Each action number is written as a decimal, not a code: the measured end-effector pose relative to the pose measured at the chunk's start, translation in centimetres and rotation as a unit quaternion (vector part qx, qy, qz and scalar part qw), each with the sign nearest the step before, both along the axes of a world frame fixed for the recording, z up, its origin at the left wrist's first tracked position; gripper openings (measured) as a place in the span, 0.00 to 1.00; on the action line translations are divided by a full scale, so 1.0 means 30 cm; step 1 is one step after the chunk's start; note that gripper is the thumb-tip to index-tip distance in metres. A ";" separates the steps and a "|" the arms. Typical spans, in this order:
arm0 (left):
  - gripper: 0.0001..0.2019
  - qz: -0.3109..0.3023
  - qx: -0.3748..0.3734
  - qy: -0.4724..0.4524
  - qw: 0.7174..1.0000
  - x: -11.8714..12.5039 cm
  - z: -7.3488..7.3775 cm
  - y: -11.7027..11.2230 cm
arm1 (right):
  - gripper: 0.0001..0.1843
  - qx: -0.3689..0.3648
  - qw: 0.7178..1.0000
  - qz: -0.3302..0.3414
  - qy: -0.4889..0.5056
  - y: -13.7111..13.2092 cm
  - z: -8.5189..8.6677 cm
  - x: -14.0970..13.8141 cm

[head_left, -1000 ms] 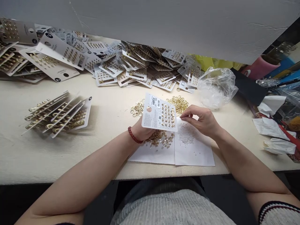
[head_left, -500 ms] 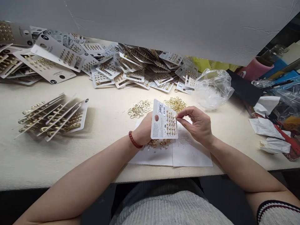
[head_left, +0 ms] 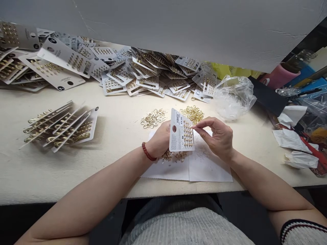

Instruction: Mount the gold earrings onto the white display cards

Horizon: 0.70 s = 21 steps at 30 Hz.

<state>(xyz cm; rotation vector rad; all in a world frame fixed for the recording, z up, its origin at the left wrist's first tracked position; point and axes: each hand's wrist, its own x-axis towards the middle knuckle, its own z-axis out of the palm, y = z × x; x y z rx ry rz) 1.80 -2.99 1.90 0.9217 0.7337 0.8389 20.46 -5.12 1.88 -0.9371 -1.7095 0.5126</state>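
Observation:
My left hand grips a white earring card from behind, its fingers hidden by the card. The card stands upright, its printed back with a price sticker facing me, and rows of small gold earring backs poke through it. At the card's upper right edge, the thumb and forefinger of my right hand are pinched together by the top row; whatever tiny piece is between them is too small to make out. Below the card, small gold pieces lie on white paper.
Behind my hands are a pile of gold rings and another gold pile. A stack of filled cards stands at left. Many carded earrings line the back. A clear plastic bag and crumpled white papers lie at right.
The card has turned a little, looking narrower, and sits slightly further right with my left hand. My right hand keeps its pinch at the card's edge.

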 end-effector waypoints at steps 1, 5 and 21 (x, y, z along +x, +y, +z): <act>0.21 0.001 0.001 -0.003 1.000 0.000 -0.003 0.000 | 0.07 0.000 1.000 -0.001 0.001 0.000 -0.001 0.000; 0.18 -0.002 0.016 -0.009 1.000 0.000 -0.011 0.003 | 0.06 -0.001 1.000 -0.005 -0.002 0.000 -0.004 0.001; 0.24 0.004 0.011 -0.029 0.999 0.006 0.028 -0.008 | 0.06 -0.004 1.000 -0.002 0.001 0.002 -0.004 0.001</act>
